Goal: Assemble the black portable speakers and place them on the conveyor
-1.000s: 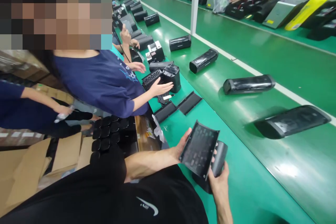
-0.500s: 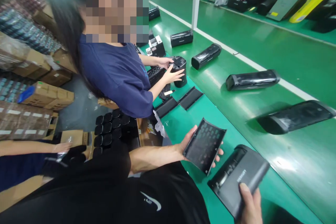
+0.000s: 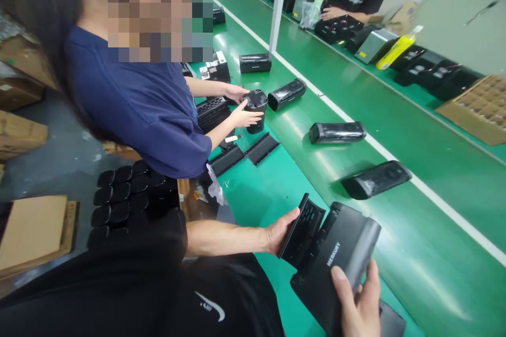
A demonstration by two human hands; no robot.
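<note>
"Talk me through it: what's in your hands?"

"My left hand (image 3: 279,236) has its grip on one edge of a curved, slotted black panel (image 3: 302,231), and my right hand (image 3: 360,295) is wrapped around the lettered casing (image 3: 350,245), MERKURY facing me!"

"Are the two joined?"

"They're side by side over the green worktop (image 3: 263,195); whether they touch, I can't tell!"

"And nearby?"

"A dark piece (image 3: 392,320) sits just beside my right hand, partly hidden. To my left, a co-worker's hands (image 3: 245,118) are around an upright black unit (image 3: 256,99)!"
</note>
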